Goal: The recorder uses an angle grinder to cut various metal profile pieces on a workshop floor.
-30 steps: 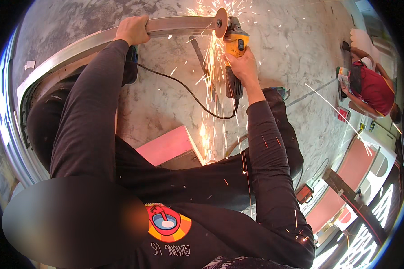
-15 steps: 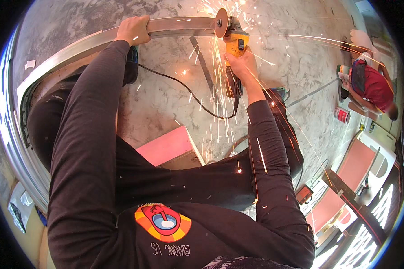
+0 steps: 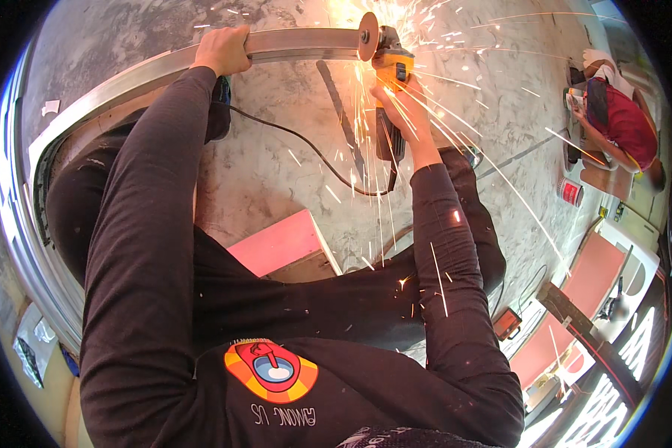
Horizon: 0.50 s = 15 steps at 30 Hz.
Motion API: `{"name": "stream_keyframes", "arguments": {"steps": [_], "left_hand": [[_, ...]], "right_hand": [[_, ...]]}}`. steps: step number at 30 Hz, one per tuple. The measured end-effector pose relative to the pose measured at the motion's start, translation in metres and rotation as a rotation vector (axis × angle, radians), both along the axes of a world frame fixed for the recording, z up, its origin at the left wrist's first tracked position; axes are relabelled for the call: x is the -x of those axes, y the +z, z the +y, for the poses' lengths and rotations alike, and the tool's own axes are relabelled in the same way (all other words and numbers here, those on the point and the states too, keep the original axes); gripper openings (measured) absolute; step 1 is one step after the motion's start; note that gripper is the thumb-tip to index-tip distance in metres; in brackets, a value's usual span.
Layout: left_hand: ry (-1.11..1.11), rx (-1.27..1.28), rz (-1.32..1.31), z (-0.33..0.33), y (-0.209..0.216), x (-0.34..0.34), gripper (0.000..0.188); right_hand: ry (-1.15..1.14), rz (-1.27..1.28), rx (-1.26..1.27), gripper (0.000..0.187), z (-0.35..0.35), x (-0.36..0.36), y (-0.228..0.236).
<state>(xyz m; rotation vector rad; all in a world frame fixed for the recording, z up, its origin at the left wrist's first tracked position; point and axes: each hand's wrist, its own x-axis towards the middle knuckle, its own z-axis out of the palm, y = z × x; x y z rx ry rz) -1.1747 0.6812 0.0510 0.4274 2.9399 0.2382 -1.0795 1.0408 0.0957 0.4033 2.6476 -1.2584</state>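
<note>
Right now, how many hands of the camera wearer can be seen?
2. The left hand is on the metal bar; the right hand holds the angle grinder, farther right. Both are in plain view.

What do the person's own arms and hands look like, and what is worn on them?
The left sleeve and the right sleeve are long, black and creased, with no visible print. The left hand and the right hand are bare: no gloves show.

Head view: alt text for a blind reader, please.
The right hand holds a yellow angle grinder, sparks flying, its disc at the end of a metal bar that the left hand grips. Someone in red is at far right.
</note>
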Motion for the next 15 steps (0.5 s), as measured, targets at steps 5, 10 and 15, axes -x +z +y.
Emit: {"name": "stream_keyframes", "arguments": {"steps": [5,10,15], "left_hand": [[-0.013,0.005,0.039,0.001,0.001,-0.001,0.034],[-0.014,-0.018,0.078,-0.005,-0.003,0.0,0.032],[-0.033,-0.019,0.068,-0.005,-0.008,0.006,0.035]], "right_hand": [[-0.03,-0.046,-0.128,0.055,-0.005,0.0,0.013],[-0.022,-0.001,-0.136,0.059,-0.005,-0.021,0.012],[0.021,0.092,-0.01,0.055,0.008,-0.042,-0.007]]}}
